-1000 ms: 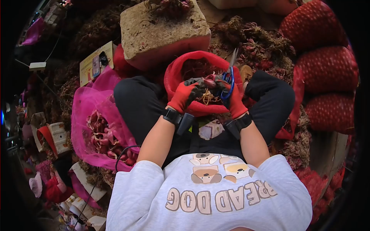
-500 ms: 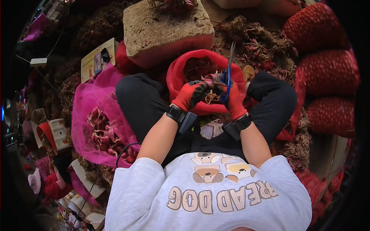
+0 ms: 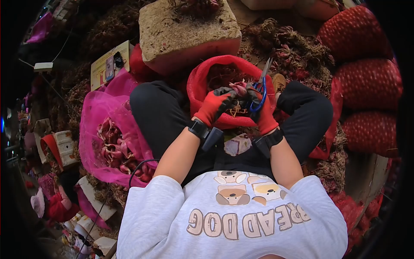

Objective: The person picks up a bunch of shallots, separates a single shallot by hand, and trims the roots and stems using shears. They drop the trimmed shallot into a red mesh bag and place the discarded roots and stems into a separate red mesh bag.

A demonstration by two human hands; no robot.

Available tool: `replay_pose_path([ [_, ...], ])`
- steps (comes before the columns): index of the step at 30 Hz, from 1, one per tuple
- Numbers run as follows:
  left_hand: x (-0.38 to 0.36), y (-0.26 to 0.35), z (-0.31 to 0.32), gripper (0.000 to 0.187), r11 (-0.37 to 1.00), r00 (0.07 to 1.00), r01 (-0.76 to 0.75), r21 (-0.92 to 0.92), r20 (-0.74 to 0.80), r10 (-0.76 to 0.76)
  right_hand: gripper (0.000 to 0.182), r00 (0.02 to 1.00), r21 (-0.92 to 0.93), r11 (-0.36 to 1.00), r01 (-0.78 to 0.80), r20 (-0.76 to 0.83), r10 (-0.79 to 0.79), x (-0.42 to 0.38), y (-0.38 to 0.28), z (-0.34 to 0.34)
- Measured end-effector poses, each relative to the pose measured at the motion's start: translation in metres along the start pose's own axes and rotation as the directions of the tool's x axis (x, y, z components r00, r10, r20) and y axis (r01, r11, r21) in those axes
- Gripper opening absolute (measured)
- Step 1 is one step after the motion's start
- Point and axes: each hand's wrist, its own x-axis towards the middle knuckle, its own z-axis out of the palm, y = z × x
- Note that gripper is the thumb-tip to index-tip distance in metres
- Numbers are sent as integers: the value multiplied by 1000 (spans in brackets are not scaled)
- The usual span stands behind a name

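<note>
Littered floor (image 3: pixel 246 21), with a heap of dried shallot plants (image 3: pixel 297 52) at upper right, a dirt-caked foam block (image 3: pixel 185 39) at the top and full red mesh sacks (image 3: pixel 355 32) stacked along the right edge. At centre, over the mouth of an open red mesh sack (image 3: pixel 196 77) between dark-trousered legs (image 3: pixel 310 105): a small bunch of shallots (image 3: pixel 239 88), held between both hands. Left hand (image 3: pixel 215 105), gloved in red and black: closed on the bunch from one side. Right hand (image 3: pixel 262 114), gloved alike: wrapped about blue-handled scissors (image 3: pixel 262 82), with fingertips against the bunch. Blades angled forward and outward, past the sack's rim, towards a brown shoe (image 3: pixel 279 81); exact gap between them too small to tell. At left: a pink mesh bag (image 3: pixel 92 125) of loose shallots (image 3: pixel 116 149), near a black cable (image 3: pixel 148 161).

Likely faults and causes, by judgement: a nicked glove or finger, from blades turned inward so near the left fingertips; loss of the bunch into the sack below, from a slack pinch shared with the scissors; a snagged rim, from tips swung low across the mesh; a jabbed shoe, from a slipping handle; a strained cable, from a forearm (image 3: pixel 179 149) catching the loop.
</note>
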Motion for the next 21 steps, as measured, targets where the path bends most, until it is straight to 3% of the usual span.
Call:
replay_pose_path([
  [2,4,-1,15,31,997,994,-70,-37,-82,67,28,1000,70,997,14,-13,-13,3,9,-9],
  [5,0,-5,30,31,916,943,-219,337,-166,287,25,999,32,999,41,-12,-41,5,17,-13],
  [6,3,-15,24,30,911,949,-170,377,-186,254,25,1000,21,1000,21,-8,-21,6,16,-14],
  [9,3,-11,23,24,976,968,-136,172,-187,168,23,1000,-41,999,-15,-10,14,7,6,-4],
  [12,1,-7,24,19,986,963,-121,117,-229,145,23,1000,-140,990,-4,-23,1,12,10,-7],
  [14,4,-17,13,18,966,949,-162,200,-238,208,22,1000,-182,983,-4,-24,-1,8,7,-2],
  [17,2,-9,8,16,946,953,-159,282,-207,222,21,999,1,999,-46,26,46,2,-2,7],
  [18,0,-2,8,16,941,959,-148,305,-189,212,21,999,-24,1000,-8,38,8,3,-1,4],
  [21,5,9,6,15,989,987,9,-151,-158,-33,22,998,-78,995,58,37,-56,7,2,-3],
])
